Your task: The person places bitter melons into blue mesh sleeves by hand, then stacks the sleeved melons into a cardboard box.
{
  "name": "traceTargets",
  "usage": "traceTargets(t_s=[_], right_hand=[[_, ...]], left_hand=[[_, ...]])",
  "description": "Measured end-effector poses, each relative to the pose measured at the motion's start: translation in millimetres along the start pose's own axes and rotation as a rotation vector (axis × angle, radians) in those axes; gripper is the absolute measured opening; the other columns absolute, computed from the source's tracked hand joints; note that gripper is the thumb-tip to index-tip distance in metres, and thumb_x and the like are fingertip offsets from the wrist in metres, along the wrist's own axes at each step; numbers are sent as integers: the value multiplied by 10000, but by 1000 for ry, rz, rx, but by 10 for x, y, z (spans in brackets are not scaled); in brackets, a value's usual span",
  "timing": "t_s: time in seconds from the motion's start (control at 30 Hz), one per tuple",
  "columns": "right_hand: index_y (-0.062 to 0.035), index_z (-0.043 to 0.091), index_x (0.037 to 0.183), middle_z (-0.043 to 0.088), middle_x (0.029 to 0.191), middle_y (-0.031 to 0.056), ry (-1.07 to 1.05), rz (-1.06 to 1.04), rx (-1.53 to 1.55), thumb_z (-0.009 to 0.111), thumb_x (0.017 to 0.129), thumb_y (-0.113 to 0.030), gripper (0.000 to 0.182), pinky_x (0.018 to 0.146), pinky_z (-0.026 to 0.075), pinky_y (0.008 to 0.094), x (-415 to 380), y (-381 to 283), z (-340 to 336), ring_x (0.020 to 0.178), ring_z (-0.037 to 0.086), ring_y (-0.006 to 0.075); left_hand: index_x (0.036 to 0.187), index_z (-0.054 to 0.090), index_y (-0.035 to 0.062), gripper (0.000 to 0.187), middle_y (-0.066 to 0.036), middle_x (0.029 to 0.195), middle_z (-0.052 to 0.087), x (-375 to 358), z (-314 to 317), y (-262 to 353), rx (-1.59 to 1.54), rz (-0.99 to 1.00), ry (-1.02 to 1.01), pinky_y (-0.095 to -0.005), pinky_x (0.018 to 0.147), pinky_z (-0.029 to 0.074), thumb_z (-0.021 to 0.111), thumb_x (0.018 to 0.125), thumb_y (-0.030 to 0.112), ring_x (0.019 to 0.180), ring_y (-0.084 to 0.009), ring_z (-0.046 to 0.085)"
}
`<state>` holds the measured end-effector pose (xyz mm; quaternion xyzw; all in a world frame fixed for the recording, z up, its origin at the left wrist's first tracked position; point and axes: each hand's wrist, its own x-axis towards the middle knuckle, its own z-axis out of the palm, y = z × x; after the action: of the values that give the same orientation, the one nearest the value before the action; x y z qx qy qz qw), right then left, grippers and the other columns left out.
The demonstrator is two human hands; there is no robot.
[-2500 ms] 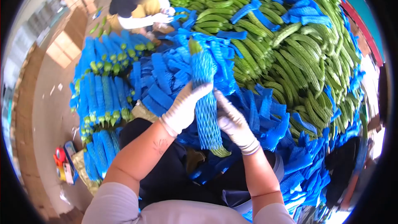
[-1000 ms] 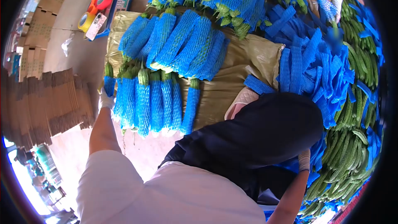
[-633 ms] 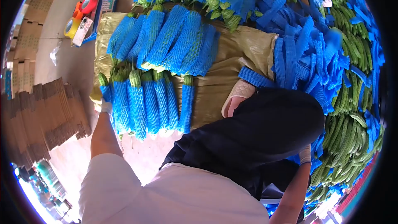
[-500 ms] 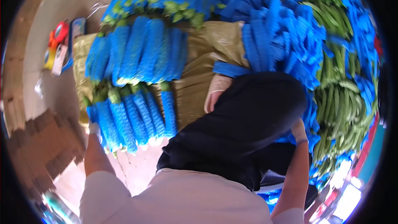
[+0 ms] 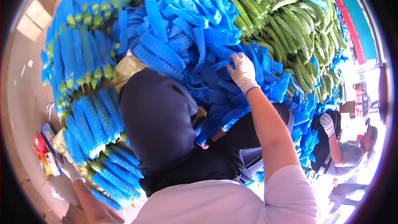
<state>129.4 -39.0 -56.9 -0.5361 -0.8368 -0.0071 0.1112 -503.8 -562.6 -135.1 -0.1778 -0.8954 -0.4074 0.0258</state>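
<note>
Over the heap of blue nets point(image 5: 163, 58), the right hand point(image 5: 242, 71) reaches with its grip apart, thumb and fingers spread; whether the fingertips touch a net cannot be told. Far to the other side, the left hand point(image 5: 69, 169) is beside the phone point(image 5: 52, 162) and the red roll point(image 5: 39, 143), near the nearest row of sleeved gourds point(image 5: 120, 178); its grip cannot be told. More sleeved gourds lie in rows left of the nets, partly on a gold sheet point(image 5: 128, 68). Bare gourds point(image 5: 290, 37) are heaped beyond the nets, toward the right. The knee point(image 5: 155, 116) stands between the hands. At far right is another person point(image 5: 346, 157), one gloved hand point(image 5: 327, 123) raised.
</note>
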Motion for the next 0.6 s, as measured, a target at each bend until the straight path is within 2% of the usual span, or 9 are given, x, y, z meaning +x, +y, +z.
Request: traceTargets(t_s=[0.03, 0.1, 0.13, 0.17, 0.27, 0.33, 0.43, 0.5, 0.6], right_hand=[[-109, 614, 993, 599, 1024, 115, 126, 32, -20, 733, 704, -213, 330, 830, 481, 407, 41, -40, -108, 985, 577, 312], [-110, 618, 1020, 598, 1045, 111, 242, 192, -173, 737, 708, -279, 374, 847, 481, 400, 61, 118, -72, 993, 586, 323], [-115, 649, 1022, 633, 1071, 107, -299, 378, -299, 707, 734, -336, 368, 854, 487, 398, 123, 154, -149, 998, 613, 315], [-97, 673, 1016, 671, 1038, 125, -575, 341, -134, 659, 773, -366, 363, 837, 498, 405, 143, 427, 43, 974, 640, 311], [-39, 656, 1020, 674, 905, 177, -332, 223, 447, 627, 814, -302, 336, 781, 496, 402, 264, 102, -556, 876, 650, 326], [-8, 640, 1000, 654, 808, 56, -404, 32, 989, 687, 829, -166, 237, 715, 472, 315, 328, -97, -1019, 758, 586, 136], [-3, 629, 1036, 637, 881, 12, -361, -5, 1385, 682, 849, -83, 211, 744, 474, 269, 225, -188, -1346, 800, 559, 86], [-6, 632, 1041, 660, 908, 30, -249, -50, 1303, 670, 858, -86, 204, 768, 481, 266, 172, -132, -1411, 841, 581, 93], [-37, 645, 1047, 653, 925, 80, 6, 43, 1214, 680, 826, -68, 225, 777, 489, 297, 117, 40, -1285, 841, 621, 185]], left_hand=[[1332, 438, -55, 423, -156, 1310, 525, 122, 123, 683, 101, 110, -54, -340, 1022, 381, 471, 932, 78, 1172, -238, 519], [1307, 472, -40, 383, -139, 1298, 531, 287, 481, 1624, -323, 256, -157, -330, 1021, 383, 480, 947, 91, 1151, -220, 528], [1287, 490, -36, 358, -135, 1283, 537, 135, 682, 2379, -480, 308, -214, -330, 1020, 385, 475, 952, 90, 1143, -210, 531], [1268, 509, -32, 336, -132, 1268, 543, -126, 901, 3133, -638, 366, -276, -329, 1018, 388, 471, 957, 88, 1135, -200, 534], [1199, 562, -15, 275, -108, 1176, 592, -824, 1391, 4607, -733, 651, -521, -343, 996, 417, 484, 959, 92, 1082, -200, 573], [1163, 592, 14, 252, -82, 1094, 627, -1290, 1648, 5321, -643, 705, -757, -310, 952, 443, 513, 955, 132, 1017, -166, 600], [1078, 625, 4, 206, -41, 920, 639, -1726, 2151, 5851, -571, 662, -1324, -259, 759, 483, 567, 932, 137, 818, -112, 598], [998, 636, 15, 195, -6, 792, 595, -1996, 2367, 6076, -474, 479, -1597, -240, 651, 459, 574, 932, 188, 695, -80, 545], [890, 603, 23, 183, 23, 734, 539, -2242, 2687, 6251, -499, 502, -1645, -219, 588, 426, 567, 933, 198, 631, -53, 495]])
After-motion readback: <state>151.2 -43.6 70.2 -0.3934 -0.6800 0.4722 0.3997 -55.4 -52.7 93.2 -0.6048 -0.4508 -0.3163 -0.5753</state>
